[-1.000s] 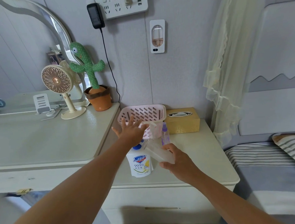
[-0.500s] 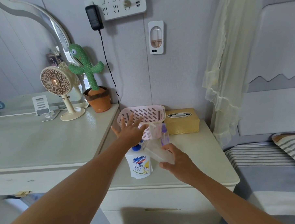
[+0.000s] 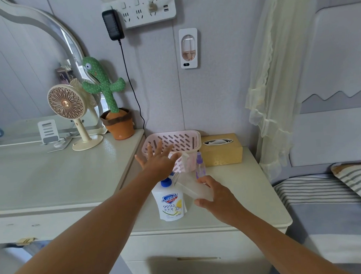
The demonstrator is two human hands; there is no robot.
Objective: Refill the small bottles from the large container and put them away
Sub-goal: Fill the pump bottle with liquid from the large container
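A large white soap container [image 3: 170, 202] with a blue cap stands on the nightstand [image 3: 250, 198]. My right hand [image 3: 218, 195] grips a small clear bottle [image 3: 193, 188], tilted with its neck toward the container's cap. My left hand [image 3: 159, 161] hovers with fingers spread above the container, in front of the pink slotted basket [image 3: 175, 140]. A small purple spray bottle [image 3: 200, 167] stands upright next to the basket, and a clear pump piece [image 3: 185, 160] shows beside it.
A gold tissue box [image 3: 221, 149] sits to the right of the basket. On the higher dresser [image 3: 43, 180] to the left stand a fan [image 3: 71, 112], a toy cactus [image 3: 109, 98] and a phone stand [image 3: 50, 133]. A curtain and bed [image 3: 323, 203] lie to the right.
Both hands keep nearly the same pose; my left hand stays spread above the container and my right keeps holding the tilted small bottle.
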